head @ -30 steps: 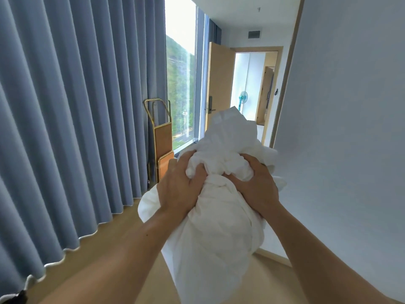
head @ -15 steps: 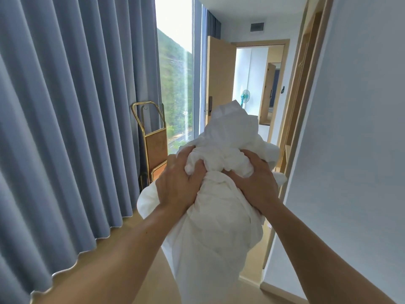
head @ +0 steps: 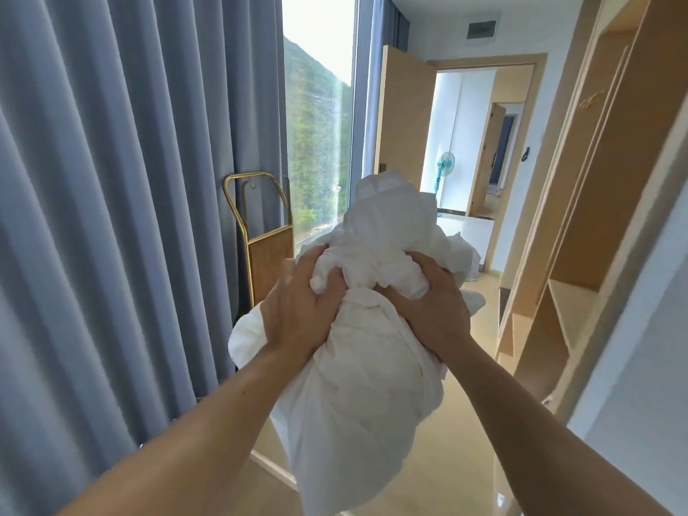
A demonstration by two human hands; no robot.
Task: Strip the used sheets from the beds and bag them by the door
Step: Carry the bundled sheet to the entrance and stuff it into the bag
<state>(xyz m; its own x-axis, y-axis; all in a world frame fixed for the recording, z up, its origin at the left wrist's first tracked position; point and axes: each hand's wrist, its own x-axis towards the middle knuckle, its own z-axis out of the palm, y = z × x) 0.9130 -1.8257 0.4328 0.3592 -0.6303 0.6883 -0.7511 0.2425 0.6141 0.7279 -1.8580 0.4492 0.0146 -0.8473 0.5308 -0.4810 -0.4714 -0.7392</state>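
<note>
Both grips clamp the sheet bundle [head: 357, 366] — left hand [head: 298, 310], right hand [head: 435, 303] pinching its neck; best held high, clear of the floor, toward the door [head: 404, 117].

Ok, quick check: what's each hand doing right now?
Left hand: closed, gripping the bundle of white sheets near its bunched top.
Right hand: closed, gripping the same bundle from the other side.
</note>
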